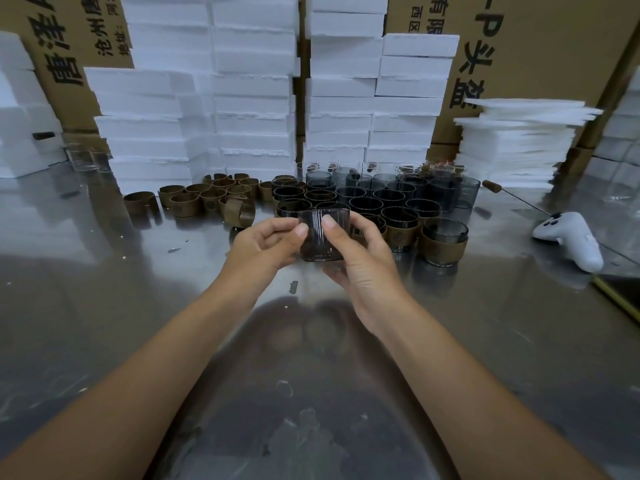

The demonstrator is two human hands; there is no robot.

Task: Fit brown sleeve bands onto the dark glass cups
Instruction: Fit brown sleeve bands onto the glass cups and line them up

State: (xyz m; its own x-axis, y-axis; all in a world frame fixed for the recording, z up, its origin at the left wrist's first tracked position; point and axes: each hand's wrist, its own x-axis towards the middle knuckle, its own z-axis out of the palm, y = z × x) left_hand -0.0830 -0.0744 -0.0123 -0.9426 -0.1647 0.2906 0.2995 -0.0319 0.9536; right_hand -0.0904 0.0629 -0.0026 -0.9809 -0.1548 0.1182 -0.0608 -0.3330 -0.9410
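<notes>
Left hand (pixel 266 242) and right hand (pixel 360 258) both grip one dark smoky glass cup (pixel 320 235) above the shiny steel counter (pixel 104 306).

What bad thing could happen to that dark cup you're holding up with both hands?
The dark glass cup is pinched between the left hand and the right hand, up off the metal table. If it slips, it might fall on that hard top and crack. The crowd of cups stands packed together just behind the hands, so a careless bump could knock some over.
</notes>
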